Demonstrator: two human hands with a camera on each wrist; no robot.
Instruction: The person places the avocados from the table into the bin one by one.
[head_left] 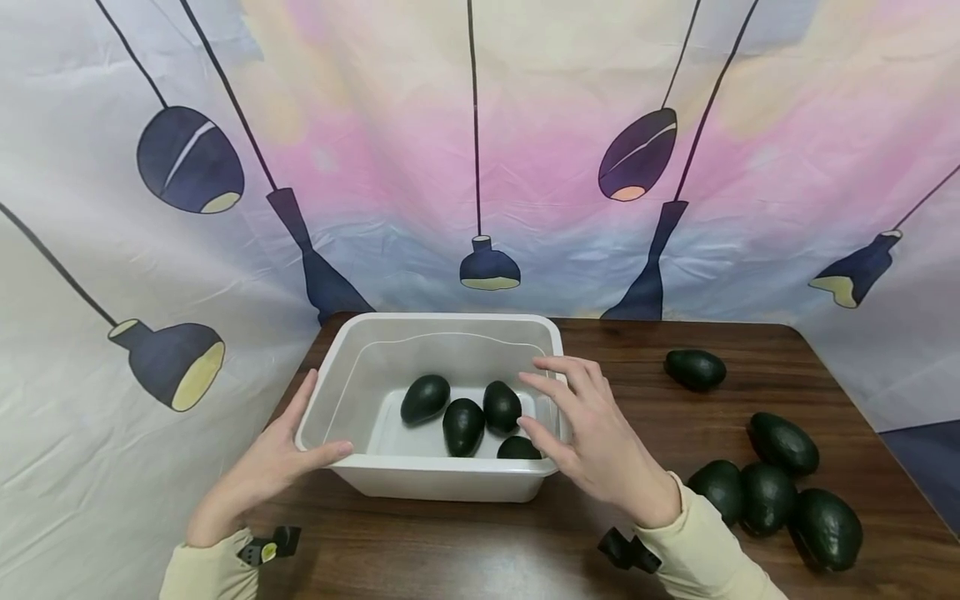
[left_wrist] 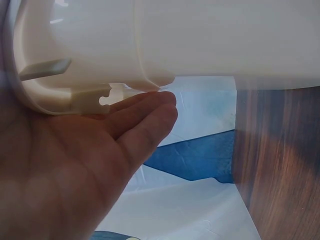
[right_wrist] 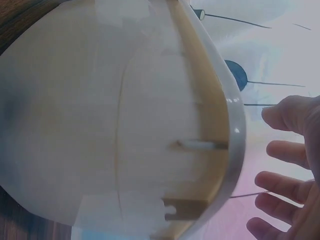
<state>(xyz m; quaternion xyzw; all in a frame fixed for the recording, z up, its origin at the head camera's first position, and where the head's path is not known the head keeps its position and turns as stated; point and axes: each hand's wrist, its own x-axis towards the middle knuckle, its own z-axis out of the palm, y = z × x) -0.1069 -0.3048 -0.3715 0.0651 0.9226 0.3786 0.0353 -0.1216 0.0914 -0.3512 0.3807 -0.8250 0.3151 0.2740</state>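
Here's the white tub (head_left: pixel 442 482) on the worktop (head_left: pixel 420 550), opening upward, its long axis running left to right across you. Four dark green avocados (head_left: pixel 463 427) lie inside: the leftmost slants across the tub's floor, the next points roughly from its far wall to its near one, and the last is partly hidden behind the near rim. Your left grip (head_left: pixel 279 457) is wide at the tub's near left corner, thumb over the rim, fingers straight along the left end; it touches the tub but isn't clenched on it. Over at the tub's right end, your right grip (head_left: pixel 592 425) spreads its fingers, gently bent and holding nothing; the right wrist view shows them apart from the rim. Right of the tub, four loose avocados (head_left: pixel 768 498) bunch together, with a single avocado (head_left: pixel 695 369) farther back, lying mostly lengthwise with the tub.
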